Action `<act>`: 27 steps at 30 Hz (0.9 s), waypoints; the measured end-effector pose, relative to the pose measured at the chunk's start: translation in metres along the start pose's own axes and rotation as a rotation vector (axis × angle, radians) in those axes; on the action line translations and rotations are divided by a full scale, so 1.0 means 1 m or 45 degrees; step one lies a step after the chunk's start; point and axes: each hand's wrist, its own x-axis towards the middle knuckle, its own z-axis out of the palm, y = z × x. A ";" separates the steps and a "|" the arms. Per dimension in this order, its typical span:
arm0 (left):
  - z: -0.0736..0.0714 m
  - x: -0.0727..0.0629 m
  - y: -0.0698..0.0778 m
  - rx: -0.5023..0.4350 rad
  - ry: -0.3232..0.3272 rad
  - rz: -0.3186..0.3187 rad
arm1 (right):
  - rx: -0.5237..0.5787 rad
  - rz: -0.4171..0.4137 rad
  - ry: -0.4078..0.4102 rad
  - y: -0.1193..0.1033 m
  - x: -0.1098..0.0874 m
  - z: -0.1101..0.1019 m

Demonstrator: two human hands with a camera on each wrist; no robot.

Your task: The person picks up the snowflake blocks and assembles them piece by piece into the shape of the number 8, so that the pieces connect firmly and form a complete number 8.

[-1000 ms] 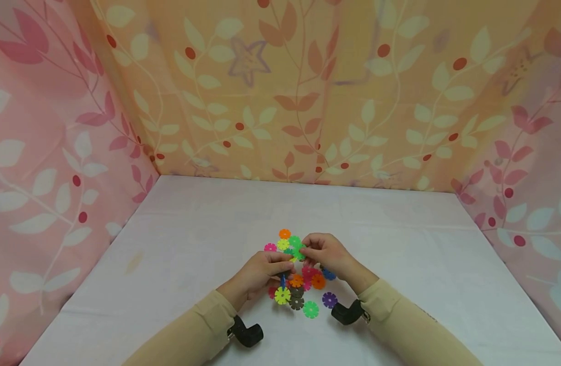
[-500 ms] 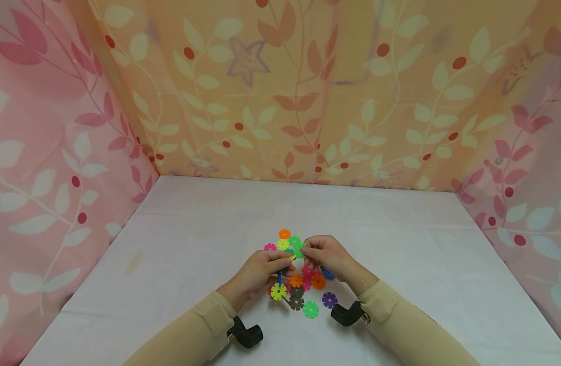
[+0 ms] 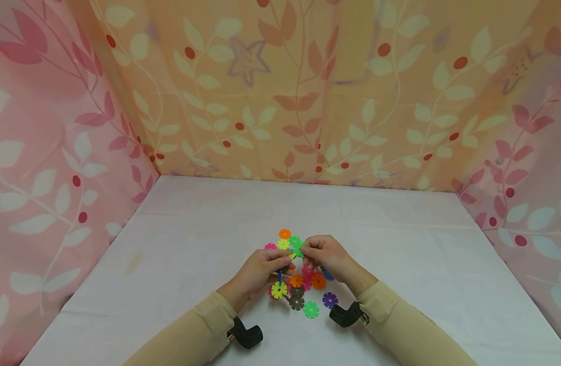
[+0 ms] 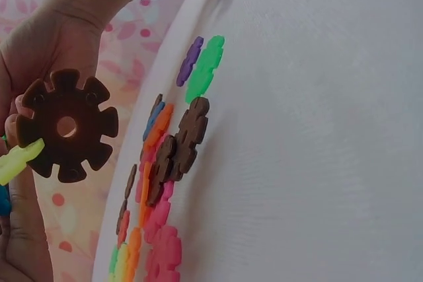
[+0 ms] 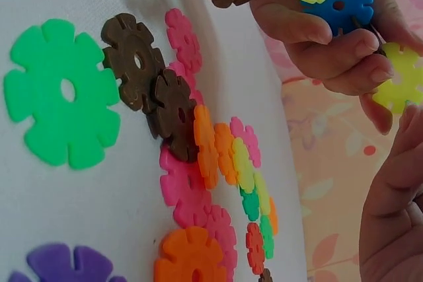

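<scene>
The notched discs point(image 5: 86, 113) I'm working with look like moulded plastic, smooth-faced, the bright ones nearly matt; the brown discs point(image 5: 120, 51) carry a slight sheen. My sleeves point(image 3: 193, 325) are matt cloth, creased near the cuffs point(image 3: 218, 311), and the black fittings point(image 3: 247, 336) beside them look like smooth plastic. White cloth point(image 3: 193, 218) covers my table point(image 3: 399, 239), matt and faintly wrinkled; printed cloth point(image 3: 330, 122) hangs around it, dull-surfaced too.

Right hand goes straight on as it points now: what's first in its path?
Probably the yellow, flower-shaped plastic disc at the fingertips of the left hand, met by the green, flower-shaped plastic disc that the right hand pinches. Depth is unclear; they may already touch.
</scene>
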 end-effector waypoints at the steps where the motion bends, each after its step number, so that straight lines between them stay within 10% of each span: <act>1: 0.000 0.000 0.000 0.007 0.001 0.002 | 0.005 -0.004 -0.006 0.000 0.000 0.000; 13: 0.005 0.001 0.004 -0.057 -0.045 0.079 | 0.117 -0.041 -0.081 0.006 0.002 0.003; 27: 0.013 0.009 0.002 0.039 0.012 -0.100 | -0.419 0.083 -0.077 -0.006 0.010 -0.003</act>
